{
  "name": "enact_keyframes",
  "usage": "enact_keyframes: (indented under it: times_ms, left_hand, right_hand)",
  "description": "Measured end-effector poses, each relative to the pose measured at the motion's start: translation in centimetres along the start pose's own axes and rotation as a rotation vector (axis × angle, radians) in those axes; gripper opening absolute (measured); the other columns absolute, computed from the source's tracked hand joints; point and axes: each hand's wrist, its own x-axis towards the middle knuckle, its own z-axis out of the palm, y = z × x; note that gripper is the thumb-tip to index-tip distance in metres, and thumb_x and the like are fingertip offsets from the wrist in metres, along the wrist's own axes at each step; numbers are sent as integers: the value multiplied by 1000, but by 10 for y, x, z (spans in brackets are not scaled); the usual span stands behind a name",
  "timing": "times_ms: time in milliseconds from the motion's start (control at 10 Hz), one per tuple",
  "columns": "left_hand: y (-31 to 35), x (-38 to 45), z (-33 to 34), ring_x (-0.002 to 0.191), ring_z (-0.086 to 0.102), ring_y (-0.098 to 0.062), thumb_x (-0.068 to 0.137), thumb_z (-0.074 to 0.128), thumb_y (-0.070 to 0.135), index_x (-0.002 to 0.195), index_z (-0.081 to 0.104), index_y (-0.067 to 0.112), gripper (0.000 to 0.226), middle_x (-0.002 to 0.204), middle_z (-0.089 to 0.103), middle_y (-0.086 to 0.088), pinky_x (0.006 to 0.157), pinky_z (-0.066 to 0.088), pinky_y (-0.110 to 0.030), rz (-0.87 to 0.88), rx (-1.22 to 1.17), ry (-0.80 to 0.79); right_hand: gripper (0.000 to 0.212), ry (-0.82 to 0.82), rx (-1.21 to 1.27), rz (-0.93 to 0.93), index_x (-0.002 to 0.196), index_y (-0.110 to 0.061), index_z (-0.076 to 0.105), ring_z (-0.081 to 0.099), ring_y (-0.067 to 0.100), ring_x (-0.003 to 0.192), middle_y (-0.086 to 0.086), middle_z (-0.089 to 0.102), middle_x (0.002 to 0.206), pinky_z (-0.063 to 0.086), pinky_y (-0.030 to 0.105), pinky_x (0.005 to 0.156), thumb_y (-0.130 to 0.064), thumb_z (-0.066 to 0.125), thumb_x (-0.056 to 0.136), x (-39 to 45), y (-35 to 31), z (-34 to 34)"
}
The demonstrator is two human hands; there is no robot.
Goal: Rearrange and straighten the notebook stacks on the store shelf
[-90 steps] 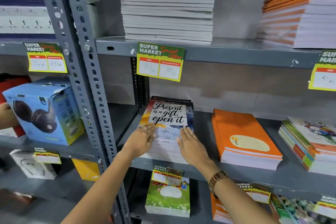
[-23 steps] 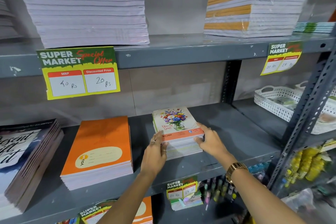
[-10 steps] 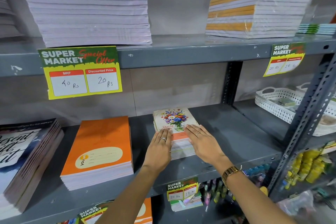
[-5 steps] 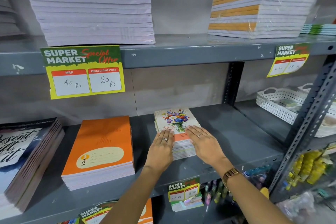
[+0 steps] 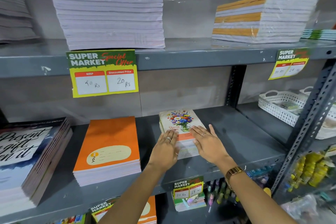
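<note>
While both hands lie flat with fingers spread, gripping nothing, the left hand (image 5: pixel 166 149) and right hand (image 5: pixel 209 143) press on the floral stack (image 5: pixel 179 123) at mid-shelf (image 5: pixel 236 138). An orange stack (image 5: pixel 109 149) sits just left, apart from it; a dark stack (image 5: pixel 27 160) is cut off at the frame edge. A white basket (image 5: pixel 280 103) stands right, partly hidden by an upright (image 5: pixel 309 120). Lower-shelf goods are blurred.

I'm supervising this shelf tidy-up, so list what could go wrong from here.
1. Both hands, left hand and right hand, lie flat on the floral notebook stack; pushing could fan its thin covers askew.
2. The stack's front sits near the shelf edge; pulling might tip notebooks off.
</note>
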Motion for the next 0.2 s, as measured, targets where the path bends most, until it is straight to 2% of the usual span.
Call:
enact_keyframes:
  times_ms: [100,200]
  left_hand:
    - [-15,-8,-8,148,4,-18,97,34,35,149,5,11,65,160,8,-6,118,-5,-29,-15,-8,-24]
    - [-33,-23,-23,149,2,-21,95,31,38,149,4,7,67,160,4,-8,120,-4,-33,5,53,44]
  right_hand:
    - [86,-107,-69,65,146,-9,25,25,26,143,9,32,153,-8,51,116,-42,-4,72,0,-15,-9]
    - [80,10,-115,146,142,-4,33,32,27,140,13,40,148,-4,49,116,-38,4,76,2,-36,-2]
